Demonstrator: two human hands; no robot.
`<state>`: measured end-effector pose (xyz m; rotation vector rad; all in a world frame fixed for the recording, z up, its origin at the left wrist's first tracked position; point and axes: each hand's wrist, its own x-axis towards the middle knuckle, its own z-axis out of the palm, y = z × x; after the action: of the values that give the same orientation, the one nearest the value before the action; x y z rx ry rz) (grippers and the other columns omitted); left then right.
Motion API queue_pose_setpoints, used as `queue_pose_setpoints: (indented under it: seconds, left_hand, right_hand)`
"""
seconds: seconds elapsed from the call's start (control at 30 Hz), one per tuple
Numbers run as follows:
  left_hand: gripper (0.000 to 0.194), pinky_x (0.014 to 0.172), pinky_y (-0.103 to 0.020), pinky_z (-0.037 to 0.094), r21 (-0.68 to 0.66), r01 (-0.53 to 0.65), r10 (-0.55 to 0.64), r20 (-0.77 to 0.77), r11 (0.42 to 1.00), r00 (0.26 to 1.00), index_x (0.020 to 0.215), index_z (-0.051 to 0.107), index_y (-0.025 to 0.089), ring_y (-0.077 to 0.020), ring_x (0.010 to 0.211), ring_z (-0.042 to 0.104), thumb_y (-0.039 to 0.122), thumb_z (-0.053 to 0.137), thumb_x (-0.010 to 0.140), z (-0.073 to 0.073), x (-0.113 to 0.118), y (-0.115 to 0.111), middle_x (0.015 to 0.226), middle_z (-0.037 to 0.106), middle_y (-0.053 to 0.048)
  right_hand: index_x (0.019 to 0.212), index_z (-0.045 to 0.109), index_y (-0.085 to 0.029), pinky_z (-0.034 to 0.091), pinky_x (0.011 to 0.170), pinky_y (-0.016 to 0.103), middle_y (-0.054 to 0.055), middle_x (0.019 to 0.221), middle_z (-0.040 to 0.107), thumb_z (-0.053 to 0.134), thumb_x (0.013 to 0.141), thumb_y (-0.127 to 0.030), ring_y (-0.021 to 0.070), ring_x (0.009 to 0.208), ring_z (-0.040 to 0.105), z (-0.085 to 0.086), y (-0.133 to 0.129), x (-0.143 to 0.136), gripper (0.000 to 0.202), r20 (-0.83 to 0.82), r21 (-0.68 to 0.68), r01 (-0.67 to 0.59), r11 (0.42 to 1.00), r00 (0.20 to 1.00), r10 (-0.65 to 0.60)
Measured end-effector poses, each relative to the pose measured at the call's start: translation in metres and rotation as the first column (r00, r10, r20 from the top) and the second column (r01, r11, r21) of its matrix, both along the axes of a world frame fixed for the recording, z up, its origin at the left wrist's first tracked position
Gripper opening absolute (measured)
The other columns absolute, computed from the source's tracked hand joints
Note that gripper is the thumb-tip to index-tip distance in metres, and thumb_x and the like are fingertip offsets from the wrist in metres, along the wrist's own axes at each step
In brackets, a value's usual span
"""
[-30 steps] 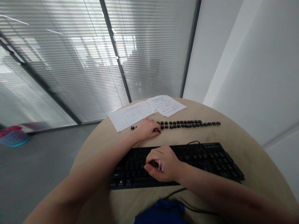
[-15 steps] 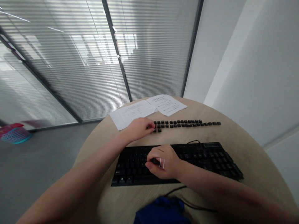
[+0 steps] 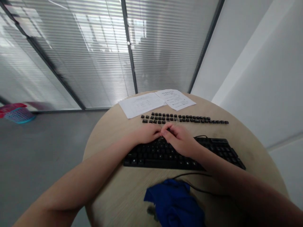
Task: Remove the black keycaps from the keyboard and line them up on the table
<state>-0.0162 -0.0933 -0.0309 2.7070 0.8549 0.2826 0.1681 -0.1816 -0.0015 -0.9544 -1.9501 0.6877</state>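
A black keyboard point(image 3: 161, 163) lies on the round wooden table. Over its upper edge my two hands meet. My right hand point(image 3: 178, 138) is closed around a dark tool, whose thin wire prongs stick up above the fingers. My left hand point(image 3: 149, 133) has its fingers pressed together against the right fingertips; whatever they pinch is too small to make out. Just beyond the hands, loose black keycaps point(image 3: 163, 118) lie in rows.
Two printed sheets point(image 3: 142, 104) lie at the table's far edge. A blue cloth point(image 3: 175, 201) rests at the near edge, beside a black cable point(image 3: 194, 174). On the floor at far left stands a basket point(image 3: 20, 115). Glass panels with blinds rise behind the table.
My left hand has come away from the keycap rows toward the keyboard. My right hand with the tool has moved up to meet it. The view has shifted, showing more of the blue cloth.
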Motion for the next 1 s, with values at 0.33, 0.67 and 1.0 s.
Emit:
queue_pose_setpoints:
  seconds: [0.33,0.67,1.0]
  left_hand:
    - [0.024,0.071,-0.029,0.047,0.003,0.115,-0.115,-0.004,0.993,0.993,0.097,0.076,0.020,-0.0188,0.077,0.067,0.034,0.057,0.099,0.001,-0.004,0.004,0.089,0.077,-0.004]
    - [0.035,0.070,-0.032,0.046,0.147,-0.014,0.033,-0.124,0.989,0.992,0.083,0.075,0.019,-0.0216,0.075,0.066,0.038,0.051,0.102,0.000,-0.003,0.005,0.087,0.076,-0.008]
    - [0.040,0.067,-0.032,0.045,0.117,-0.152,0.166,-0.121,0.981,0.979,0.084,0.078,0.021,-0.0217,0.071,0.064,0.044,0.049,0.101,-0.003,-0.012,0.018,0.082,0.076,-0.008]
  right_hand:
    - [0.094,0.070,-0.018,0.041,0.057,0.026,-0.001,0.068,0.058,0.058,0.097,-0.039,0.0136,0.062,0.053,0.037,0.001,0.025,0.024,0.108,-0.241,-0.014,0.970,0.993,0.041]
    - [0.102,0.072,-0.018,0.038,0.047,0.023,-0.003,0.063,0.055,0.066,0.095,-0.045,0.0100,0.053,0.049,0.077,0.001,0.039,0.029,0.010,-0.186,0.069,0.980,0.998,-0.068]
    - [0.108,0.066,-0.019,0.047,0.044,0.020,-0.002,0.073,0.066,0.070,0.091,-0.043,0.0082,0.049,0.057,0.005,0.005,0.062,0.030,0.039,-0.525,0.076,0.848,0.997,-0.064]
